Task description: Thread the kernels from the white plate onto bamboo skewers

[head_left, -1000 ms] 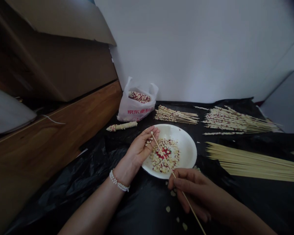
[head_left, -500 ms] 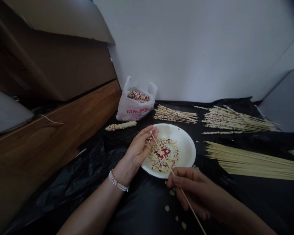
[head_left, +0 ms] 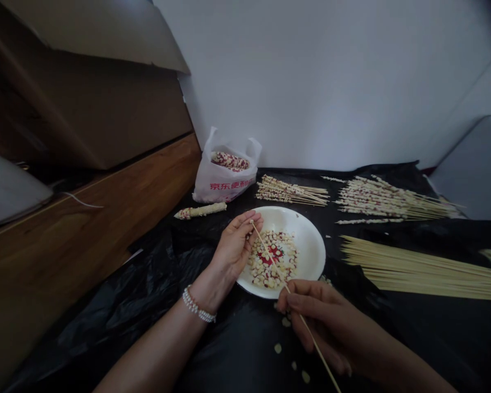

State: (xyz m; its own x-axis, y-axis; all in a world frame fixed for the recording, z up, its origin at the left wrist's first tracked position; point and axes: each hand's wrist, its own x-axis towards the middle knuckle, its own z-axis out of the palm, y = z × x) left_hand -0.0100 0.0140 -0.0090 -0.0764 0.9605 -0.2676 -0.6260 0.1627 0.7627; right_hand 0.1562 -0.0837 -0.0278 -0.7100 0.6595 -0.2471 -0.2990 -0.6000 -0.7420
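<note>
My right hand (head_left: 315, 311) pinches a thin bamboo skewer (head_left: 269, 252) that slants up and left across a white enamel bowl (head_left: 313, 237). At the skewer's far tip, a pale corn kernel (head_left: 252, 221) sits against the thumb and fingertips of my left hand (head_left: 238, 237). That hand is curled over the bowl's left rim, its fingers closed around the tip; whatever else lies in its palm is mostly hidden. Loose corn kernels (head_left: 284, 262), cream and dark red, cover the bowl's bottom around a red printed pattern.
Behind the bowl stands a plastic bag (head_left: 225, 185) of corncobs, with a partly stripped cob (head_left: 200, 210) before it. Kernel-threaded skewers (head_left: 290, 191) lie in a bunch, a larger pile (head_left: 376, 199) farther right. Bare skewers (head_left: 425, 273) lie at right. Black plastic sheeting (head_left: 233, 338) lies underneath.
My left thumb and fingers have closed in, covering kernels that showed in the palm before. The right hand keeps its pinch on the skewer. The whole view has shifted slightly.
</note>
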